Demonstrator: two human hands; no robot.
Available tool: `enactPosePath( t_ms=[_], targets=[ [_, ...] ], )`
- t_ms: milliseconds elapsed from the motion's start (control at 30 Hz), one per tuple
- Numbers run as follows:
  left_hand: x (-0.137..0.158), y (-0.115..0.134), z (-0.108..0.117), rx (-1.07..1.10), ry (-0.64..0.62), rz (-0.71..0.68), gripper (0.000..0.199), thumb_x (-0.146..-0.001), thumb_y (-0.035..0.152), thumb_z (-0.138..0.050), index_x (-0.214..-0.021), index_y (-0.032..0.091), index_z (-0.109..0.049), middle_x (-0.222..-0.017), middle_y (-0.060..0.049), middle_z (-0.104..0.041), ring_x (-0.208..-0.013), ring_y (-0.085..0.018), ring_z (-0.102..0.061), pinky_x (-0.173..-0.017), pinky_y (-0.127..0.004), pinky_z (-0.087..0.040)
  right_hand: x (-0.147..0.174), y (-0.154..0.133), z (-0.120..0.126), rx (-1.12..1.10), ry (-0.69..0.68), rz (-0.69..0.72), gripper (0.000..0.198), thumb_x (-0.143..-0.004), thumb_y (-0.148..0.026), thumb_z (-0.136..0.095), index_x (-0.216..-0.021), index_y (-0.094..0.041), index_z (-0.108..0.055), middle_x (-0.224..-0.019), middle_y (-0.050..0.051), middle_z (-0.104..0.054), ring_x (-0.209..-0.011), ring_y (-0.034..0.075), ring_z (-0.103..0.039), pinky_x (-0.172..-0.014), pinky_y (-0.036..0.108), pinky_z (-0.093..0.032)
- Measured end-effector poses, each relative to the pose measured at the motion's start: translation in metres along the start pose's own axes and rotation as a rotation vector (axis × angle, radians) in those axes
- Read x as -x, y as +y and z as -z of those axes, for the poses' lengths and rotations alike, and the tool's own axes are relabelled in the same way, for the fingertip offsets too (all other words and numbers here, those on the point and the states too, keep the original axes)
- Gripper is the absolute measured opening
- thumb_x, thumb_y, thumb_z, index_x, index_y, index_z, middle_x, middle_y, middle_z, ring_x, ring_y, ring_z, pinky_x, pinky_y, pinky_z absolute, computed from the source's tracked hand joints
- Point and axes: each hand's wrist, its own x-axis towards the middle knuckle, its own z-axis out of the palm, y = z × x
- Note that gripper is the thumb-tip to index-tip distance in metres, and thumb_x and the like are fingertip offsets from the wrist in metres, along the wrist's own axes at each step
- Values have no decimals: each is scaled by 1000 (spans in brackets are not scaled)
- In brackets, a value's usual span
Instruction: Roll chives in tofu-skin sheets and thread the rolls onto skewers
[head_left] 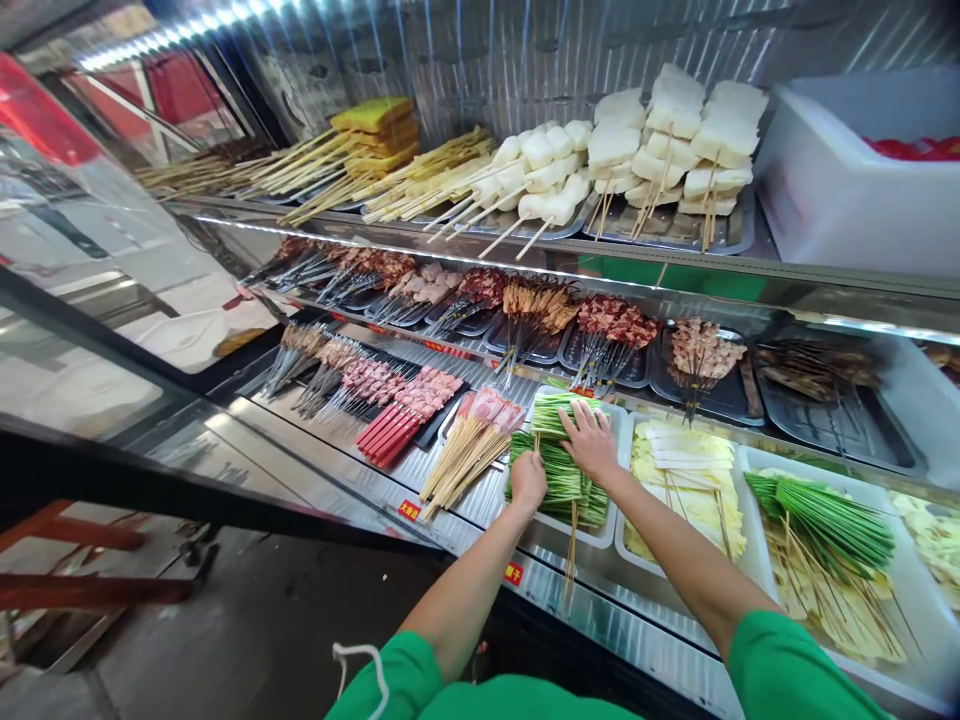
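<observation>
My right hand (pixel 591 442) lies flat, fingers spread, on top of skewered green vegetable stalks (pixel 553 412) at the far end of a white tray (pixel 624 440). My left hand (pixel 529 480) is closed at the tray's left side around a thin wooden skewer (pixel 537 441), whose end shows above the fist. More cut green stalks (pixel 566 472) fill the tray below both hands, with wooden skewer ends (pixel 573 540) poking out over its near edge. Left of the tray lies a fan of pink meat on wooden skewers (pixel 472 450).
To the right stand white trays with pale leaf skewers (pixel 682 470) and long green chives (pixel 832 520). Meat skewers on black trays (pixel 611 345) line the shelf behind. Above, a metal shelf edge (pixel 495 250) carries white skewered blocks (pixel 675 140) and a white bin (pixel 862 190).
</observation>
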Motion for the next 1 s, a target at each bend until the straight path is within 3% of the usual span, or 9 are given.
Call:
enactPosePath(
  t_ms=[100, 167, 233, 300, 400, 633, 767, 900, 1000],
  targets=[
    [-4, -1, 8, -55, -23, 19, 37, -97, 23, -35, -83, 7, -65, -59, -9, -62, -57, -20, -64, -60, -29, -47, -4, -5, -13, 3, -95, -34, 62, -88, -28, -54, -148, -17, -41, -154, 19, -36, -141, 33, -32, -112, 51, -26],
    [-5, 5, 15, -115, 28, 6, 30, -94, 24, -44, -95, 4, -66, -85, -21, -69, -85, -28, -69, -77, -37, -50, -6, -5, -17, 0, -150, -51, 63, -88, -28, -53, -148, -16, -40, -153, 20, -36, -140, 34, -34, -110, 51, -30],
    [-4, 11, 18, -217, 136, -94, 38, -91, 26, -49, -120, 2, -59, -123, -29, -60, -122, -34, -56, -99, -46, -43, -6, -6, -17, -8, -170, -43, 64, -88, -28, -53, -149, -16, -38, -154, 20, -34, -141, 34, -32, -110, 52, -29],
    [-3, 14, 15, -346, 190, -288, 54, -92, 31, -49, -139, 5, -45, -148, -26, -41, -142, -34, -33, -113, -49, -30, -2, -9, -15, -21, -162, -70, 63, -89, -29, -51, -150, -17, -38, -156, 19, -32, -143, 34, -29, -112, 53, -26],
    [-5, 5, 2, -497, 84, -485, 59, -95, 36, -43, -147, 10, -38, -157, -16, -32, -147, -31, -23, -119, -47, -21, 7, -17, -12, -58, -179, -164, 62, -92, -33, -46, -151, -17, -34, -159, 18, -25, -145, 34, -25, -113, 54, -23],
    [-27, -27, -21, -582, 27, -523, 66, -97, 42, -34, -151, 6, -29, -160, -16, -20, -150, -30, -15, -120, -49, -19, 6, -24, -10, -161, -325, -193, 64, -95, -34, -41, -154, -16, -24, -162, 16, -16, -148, 30, -17, -115, 51, -18],
    [-25, -25, -13, -602, 33, -497, 69, -97, 46, -32, -153, 8, -24, -161, -15, -19, -149, -30, -16, -121, -51, -16, 40, -22, 24, -220, -116, -237, 60, -93, -31, -43, -150, -14, -34, -155, 14, -34, -144, 28, -27, -116, 45, -22],
    [-17, -8, -2, -603, 31, -453, 66, -98, 48, -28, -153, 10, -25, -160, -16, -22, -149, -30, -19, -119, -60, -8, 124, 27, 70, -195, 238, -696, 47, -96, -32, -31, -132, -15, -57, -124, 17, -63, -120, 30, -53, -106, 45, -36],
    [-10, 8, 4, -575, 80, -442, 64, -99, 48, -28, -152, 11, -28, -160, -17, -23, -149, -29, -19, -118, -61, -5, 174, 89, 91, -25, 88, -1151, 50, -92, -40, -44, -122, -5, -61, -122, 28, -59, -120, 40, -50, -102, 54, -36]
  ],
)
